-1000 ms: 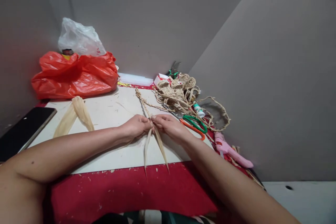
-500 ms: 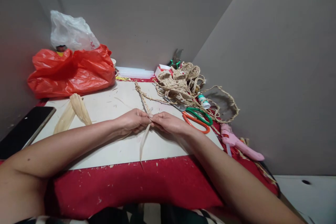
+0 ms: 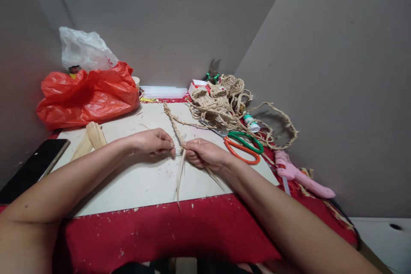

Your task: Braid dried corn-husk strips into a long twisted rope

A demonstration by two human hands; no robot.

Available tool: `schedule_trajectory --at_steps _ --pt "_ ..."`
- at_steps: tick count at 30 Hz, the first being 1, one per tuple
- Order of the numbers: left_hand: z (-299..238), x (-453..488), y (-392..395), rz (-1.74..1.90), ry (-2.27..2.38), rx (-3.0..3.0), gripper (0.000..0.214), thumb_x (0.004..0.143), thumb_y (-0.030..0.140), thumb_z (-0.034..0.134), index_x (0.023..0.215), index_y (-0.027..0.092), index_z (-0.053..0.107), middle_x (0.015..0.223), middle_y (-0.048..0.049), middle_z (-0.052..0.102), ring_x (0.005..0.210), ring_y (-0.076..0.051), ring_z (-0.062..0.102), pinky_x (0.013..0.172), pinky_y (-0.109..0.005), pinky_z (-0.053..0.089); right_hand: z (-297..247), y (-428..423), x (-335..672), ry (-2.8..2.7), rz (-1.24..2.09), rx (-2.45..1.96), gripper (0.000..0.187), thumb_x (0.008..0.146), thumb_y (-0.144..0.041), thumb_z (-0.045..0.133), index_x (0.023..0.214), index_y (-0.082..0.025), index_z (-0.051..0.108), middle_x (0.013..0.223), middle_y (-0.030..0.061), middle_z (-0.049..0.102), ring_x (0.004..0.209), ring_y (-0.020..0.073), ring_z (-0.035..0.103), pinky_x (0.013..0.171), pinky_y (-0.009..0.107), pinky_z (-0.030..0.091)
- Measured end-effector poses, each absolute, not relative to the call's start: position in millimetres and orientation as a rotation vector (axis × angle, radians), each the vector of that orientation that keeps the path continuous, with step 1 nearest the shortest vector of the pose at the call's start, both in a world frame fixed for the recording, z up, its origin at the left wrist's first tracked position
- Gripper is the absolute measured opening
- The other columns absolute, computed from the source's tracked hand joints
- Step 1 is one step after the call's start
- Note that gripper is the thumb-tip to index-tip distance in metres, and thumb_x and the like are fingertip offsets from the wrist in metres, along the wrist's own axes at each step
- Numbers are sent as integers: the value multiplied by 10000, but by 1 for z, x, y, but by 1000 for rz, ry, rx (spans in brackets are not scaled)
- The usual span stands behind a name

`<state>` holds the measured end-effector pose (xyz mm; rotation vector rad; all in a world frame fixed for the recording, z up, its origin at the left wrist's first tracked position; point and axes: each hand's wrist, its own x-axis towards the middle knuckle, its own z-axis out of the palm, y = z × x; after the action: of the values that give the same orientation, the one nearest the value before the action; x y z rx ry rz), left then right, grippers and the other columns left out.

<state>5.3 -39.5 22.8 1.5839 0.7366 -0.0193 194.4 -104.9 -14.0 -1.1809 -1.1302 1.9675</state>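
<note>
A thin braided straw cord [image 3: 175, 126] runs down the white board [image 3: 141, 192] to my right hand [image 3: 204, 153]. That hand is closed, pinching the cord between thumb and fingers. Loose pale strands [image 3: 180, 180] hang below the pinch, and one more sticks out under my right palm. Just left of the cord is my left hand [image 3: 156, 142], a small gap away. Its fingers are curled with the tips together; whether a strand lies between them I cannot make out. Folded dry husk strips [image 3: 93, 136] lie beyond my left forearm.
Right of the cord are scissors [image 3: 242, 147], a heap of braided rope [image 3: 218, 102], a small white-and-green bottle [image 3: 251, 123] and a pink glue gun [image 3: 303, 177]. At left are a phone [image 3: 30, 169] and a red plastic bag [image 3: 86, 98]. Clear sticks [image 3: 163, 92] lie at the back.
My hands were together at the cord. My left hand has moved away to the left, while my right hand keeps its pinch. A strand now shows beneath the right hand.
</note>
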Motion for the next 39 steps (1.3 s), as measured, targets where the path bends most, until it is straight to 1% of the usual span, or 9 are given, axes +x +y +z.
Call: schedule_trajectory --at_steps 4,8,12,15,19,23,28,33,39 --pt "49 -9 -26 -87 918 1971 179 756 279 537 705 135 629 491 27 452 405 -81 389 431 -226 290 -17 -104 198 -1058 2041 -1113 400 830 -410 509 548 -184 336 414 -100 225 358 24 109 318 147 72" --pt "80 -44 -13 -9 1493 2261 201 752 271 531 620 129 581 559 -29 539 493 -118 501 521 -243 324 -19 -104 199 -1048 2059 -1106 399 831 -399 512 547 -184 331 418 -95 226 354 22 125 323 147 77" --pt "90 -90 -1 29 2102 2403 356 777 408 509 583 113 556 563 -43 469 668 -199 558 622 -281 325 -19 -105 199 -1071 2047 -1116 396 826 -397 519 547 -182 338 418 -89 235 360 23 127 330 154 77" --pt "73 -117 3 -75 2212 2257 395 656 499 633 517 143 531 541 -66 491 699 -250 561 616 -292 331 -19 -106 198 -1095 2041 -1136 393 822 -401 520 548 -182 342 423 -87 236 365 25 124 333 161 69" --pt "40 -136 2 27 2211 2191 354 498 437 747 475 175 510 506 -53 496 669 -239 547 558 -264 304 -19 -106 197 -1116 2049 -1147 394 820 -408 518 551 -183 339 429 -90 225 366 24 120 338 163 67" --pt "34 -145 -7 293 2075 2135 231 600 337 653 509 171 521 486 -7 485 534 -141 472 501 -243 264 -22 -104 198 -1132 2079 -1110 396 811 -427 524 557 -180 347 432 -95 220 361 22 115 337 163 61" --pt "56 -152 -26 757 1579 1737 138 614 216 614 623 159 489 538 41 488 513 -92 508 516 -199 350 -26 -103 198 -1180 2071 -1113 413 811 -446 527 554 -180 343 431 -95 222 361 20 116 336 155 67" --pt "65 -132 -47 916 1242 1273 270 570 83 617 781 163 469 632 10 581 614 -143 631 576 -225 458 -23 -105 197 -1183 2092 -1088 408 805 -439 536 554 -178 348 427 -97 216 365 21 114 335 152 67" --pt "46 -74 -60 756 989 1110 433 692 135 609 1104 176 485 802 -56 638 597 -132 615 517 -237 485 -21 -104 195 -1189 2011 -1092 377 795 -402 544 545 -171 381 417 -89 266 338 21 156 314 154 87"
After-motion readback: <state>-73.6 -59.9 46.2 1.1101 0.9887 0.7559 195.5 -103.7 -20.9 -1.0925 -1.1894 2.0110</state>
